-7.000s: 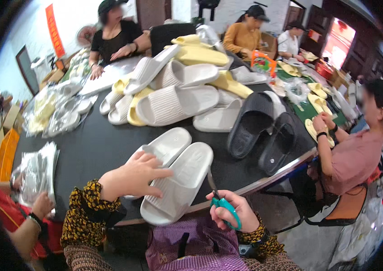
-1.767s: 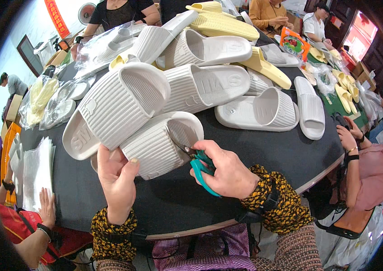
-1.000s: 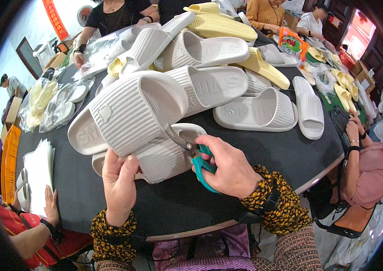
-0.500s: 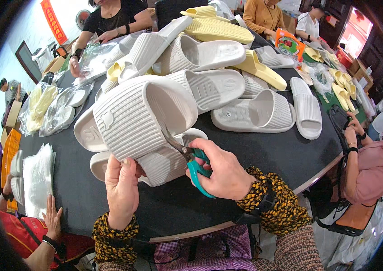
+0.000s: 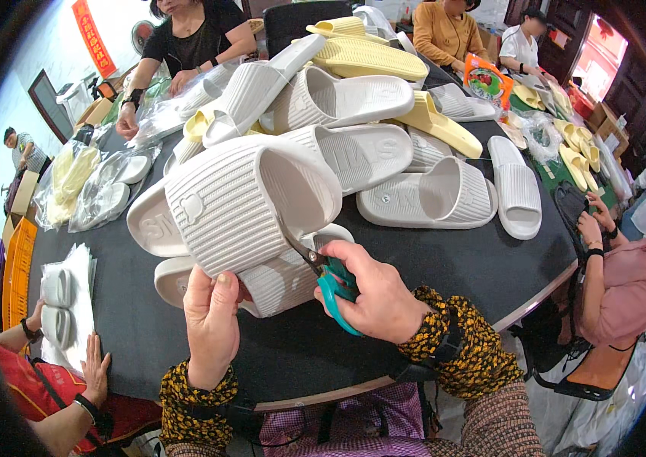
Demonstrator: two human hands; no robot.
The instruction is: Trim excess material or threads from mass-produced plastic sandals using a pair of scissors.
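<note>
My left hand (image 5: pixel 215 320) pinches the lower edge of a grey slide sandal (image 5: pixel 220 209), thumb on the outside of its ribbed strap. In my right hand (image 5: pixel 376 293) is a pair of scissors (image 5: pixel 338 293) with teal handles, my fingers in the loops. The scissor blades reach to the edge of the strap opening, their tips partly hidden against the sandal. Directly beneath lies another grey sandal (image 5: pixel 281 278), ribbed strap upward. A heap of grey sandals (image 5: pixel 365 156) rises just beyond my hands, with a yellow sandal (image 5: pixel 369 57) on top.
A person in red at left has a hand beside grey sandals (image 5: pixel 56 308) on clear bags (image 5: pixel 83 286). Bagged sandals (image 5: pixel 113 194) lie at the far left. People sit around the dark table (image 5: pixel 414 263). A single sandal (image 5: pixel 517 190) stands apart at right.
The held sandal shifts slightly right and down in view, scissors still at its strap. At left, the neighbouring person's pair of sandals has come onto the clear bags.
</note>
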